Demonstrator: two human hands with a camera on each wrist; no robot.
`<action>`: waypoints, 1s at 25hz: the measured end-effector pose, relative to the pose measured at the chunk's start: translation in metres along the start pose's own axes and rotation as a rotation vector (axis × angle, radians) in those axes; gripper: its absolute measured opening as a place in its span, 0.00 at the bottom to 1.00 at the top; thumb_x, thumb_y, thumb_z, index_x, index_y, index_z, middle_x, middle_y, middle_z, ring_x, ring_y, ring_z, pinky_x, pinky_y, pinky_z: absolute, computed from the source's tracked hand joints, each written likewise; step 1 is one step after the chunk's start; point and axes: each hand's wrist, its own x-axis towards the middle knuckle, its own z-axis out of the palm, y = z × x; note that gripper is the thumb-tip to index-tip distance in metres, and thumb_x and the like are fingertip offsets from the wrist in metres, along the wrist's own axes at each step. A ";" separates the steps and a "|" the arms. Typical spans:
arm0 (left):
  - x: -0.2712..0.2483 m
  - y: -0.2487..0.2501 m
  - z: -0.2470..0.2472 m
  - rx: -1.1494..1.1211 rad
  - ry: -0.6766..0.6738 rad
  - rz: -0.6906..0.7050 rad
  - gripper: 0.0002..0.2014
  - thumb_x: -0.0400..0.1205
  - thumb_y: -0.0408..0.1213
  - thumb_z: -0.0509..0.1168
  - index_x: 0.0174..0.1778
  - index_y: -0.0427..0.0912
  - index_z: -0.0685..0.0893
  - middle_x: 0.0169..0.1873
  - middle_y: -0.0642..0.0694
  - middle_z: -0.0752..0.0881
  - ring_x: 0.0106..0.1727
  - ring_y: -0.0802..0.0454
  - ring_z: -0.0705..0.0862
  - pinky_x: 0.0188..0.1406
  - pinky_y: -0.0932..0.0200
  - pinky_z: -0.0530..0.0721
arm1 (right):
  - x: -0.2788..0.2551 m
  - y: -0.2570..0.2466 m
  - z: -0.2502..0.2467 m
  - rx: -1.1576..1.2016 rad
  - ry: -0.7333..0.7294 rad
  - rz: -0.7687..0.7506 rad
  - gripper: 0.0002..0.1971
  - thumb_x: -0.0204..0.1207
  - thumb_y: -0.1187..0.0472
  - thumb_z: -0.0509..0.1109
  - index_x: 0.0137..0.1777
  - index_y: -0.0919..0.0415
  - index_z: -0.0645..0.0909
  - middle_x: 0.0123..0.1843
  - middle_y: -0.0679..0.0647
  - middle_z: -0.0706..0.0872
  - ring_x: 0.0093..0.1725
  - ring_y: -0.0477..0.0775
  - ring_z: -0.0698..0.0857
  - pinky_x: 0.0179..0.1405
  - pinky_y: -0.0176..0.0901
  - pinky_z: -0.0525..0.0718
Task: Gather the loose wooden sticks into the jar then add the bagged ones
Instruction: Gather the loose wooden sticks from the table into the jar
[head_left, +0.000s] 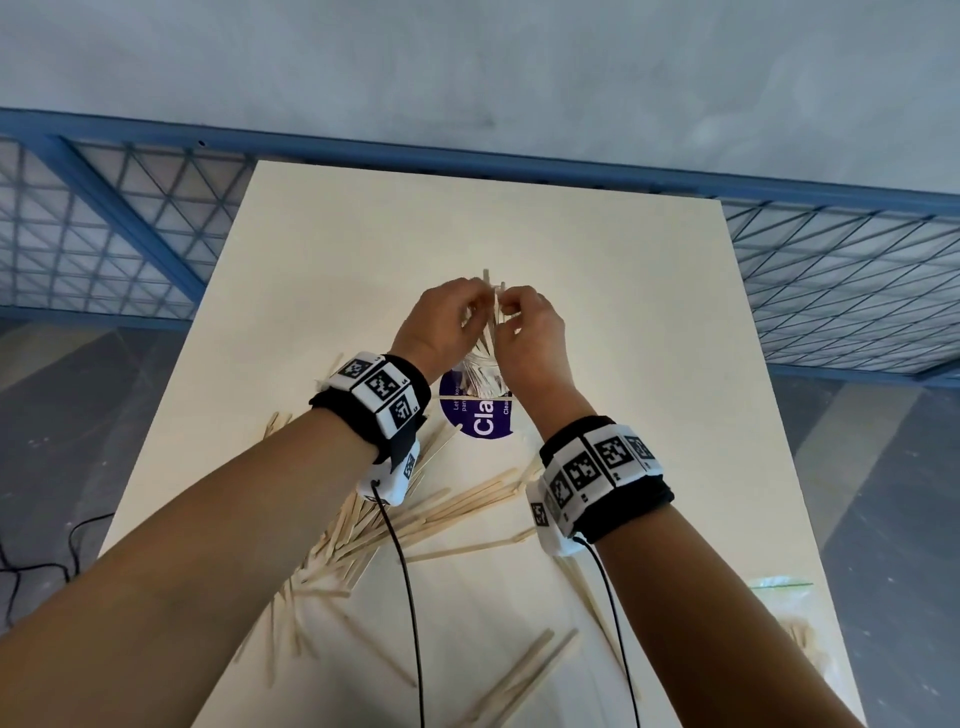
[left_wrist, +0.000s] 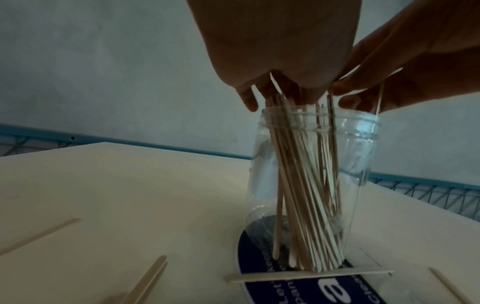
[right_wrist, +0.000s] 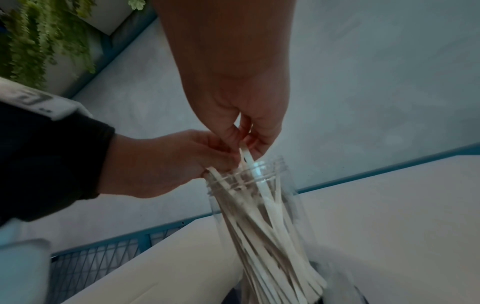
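Note:
A clear plastic jar (left_wrist: 291, 164) stands upright on a purple round label (head_left: 480, 423) in the middle of the pale table (head_left: 623, 322). Several wooden sticks (left_wrist: 303, 205) stand bundled inside it, their tops above the rim. My left hand (head_left: 475, 306) and right hand (head_left: 511, 312) meet just over the jar mouth. Each pinches the tops of sticks (right_wrist: 245, 153) that reach down into the jar (right_wrist: 259, 205). Many loose sticks (head_left: 395, 519) lie scattered on the table near me. A clear zip bag (head_left: 789, 618) holding more sticks lies at the right edge.
One stick (left_wrist: 311, 275) lies flat against the jar's foot, others (left_wrist: 41, 235) to its left. Black cables (head_left: 410, 597) hang from both wrist bands over the loose sticks. Blue wire-mesh fencing (head_left: 841, 270) flanks the table. A grey wall rises behind.

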 end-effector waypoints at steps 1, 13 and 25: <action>-0.001 -0.005 0.003 0.095 -0.030 0.007 0.06 0.77 0.31 0.65 0.45 0.34 0.86 0.40 0.40 0.87 0.45 0.42 0.82 0.49 0.52 0.81 | -0.006 0.002 -0.001 0.002 0.017 -0.025 0.14 0.74 0.75 0.59 0.58 0.69 0.77 0.58 0.63 0.81 0.55 0.55 0.80 0.46 0.30 0.71; -0.106 -0.017 -0.004 0.186 0.077 -0.420 0.19 0.77 0.41 0.63 0.64 0.44 0.79 0.67 0.37 0.72 0.71 0.38 0.70 0.71 0.40 0.70 | -0.085 0.106 -0.020 -0.522 -0.291 0.228 0.29 0.74 0.56 0.67 0.75 0.55 0.65 0.82 0.61 0.56 0.81 0.67 0.52 0.80 0.58 0.59; -0.196 -0.008 0.021 0.431 -0.564 -0.434 0.28 0.77 0.48 0.63 0.75 0.50 0.66 0.75 0.38 0.66 0.75 0.36 0.64 0.70 0.41 0.72 | -0.161 0.087 0.028 -0.561 -0.569 0.164 0.31 0.77 0.60 0.63 0.78 0.66 0.57 0.83 0.62 0.54 0.82 0.61 0.52 0.81 0.52 0.56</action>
